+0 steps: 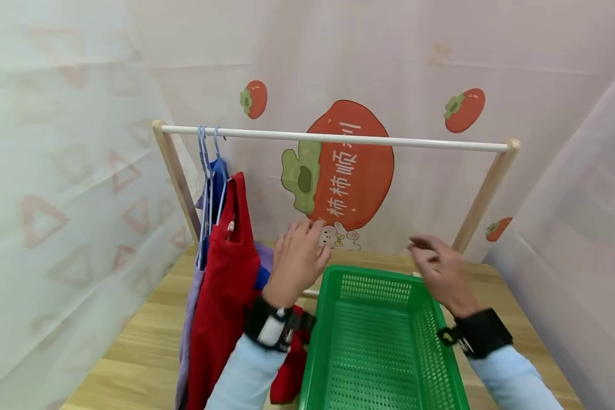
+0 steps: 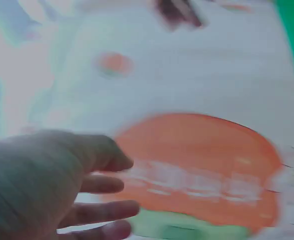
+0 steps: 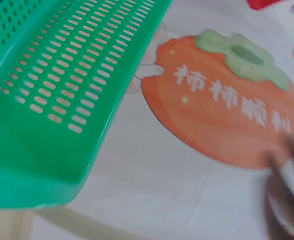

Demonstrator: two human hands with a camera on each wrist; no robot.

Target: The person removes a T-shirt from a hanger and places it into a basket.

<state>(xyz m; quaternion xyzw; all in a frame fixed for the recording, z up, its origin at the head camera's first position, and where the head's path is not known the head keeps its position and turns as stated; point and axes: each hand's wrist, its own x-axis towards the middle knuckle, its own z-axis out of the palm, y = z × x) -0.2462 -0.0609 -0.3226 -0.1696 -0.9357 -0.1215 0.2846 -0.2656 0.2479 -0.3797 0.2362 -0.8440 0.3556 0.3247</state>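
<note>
Looking down through the head camera, I saw the pale backdrop sheet (image 1: pixel 441 193) fill most of the view, printed with a big orange persimmon (image 1: pixel 348 165) carrying white characters. In front of it stood a wooden clothes rack (image 1: pixel 484 193) with a white rail (image 1: pixel 338 138) across the top, set on a wooden table (image 1: pixel 143 324). At the rail's left end hung garments on light blue hangers (image 1: pixel 207 165): a red garment (image 1: pixel 225 285) in front, with a blue one (image 1: pixel 217 176) and a lilac one (image 1: pixel 189 319) behind it. A green perforated plastic basket (image 1: pixel 379 341) sat on the table below the rail, just right of the hanging clothes, and it looked empty as far as I could see. My left hand (image 1: pixel 297 259) was raised between the red garment and the basket's far rim, fingers spread and loosely straight, gripping nothing; the left wrist view showed the same relaxed fingers (image 2: pixel 101 182) apart against the persimmon print. My right hand (image 1: pixel 438 267) hovered over the basket's far right corner, blurred, its fingers bent slightly; I could not tell whether it pinched anything. Both wrists wore black straps (image 1: pixel 479 333) over light blue sleeves (image 1: pixel 246 376).
</note>
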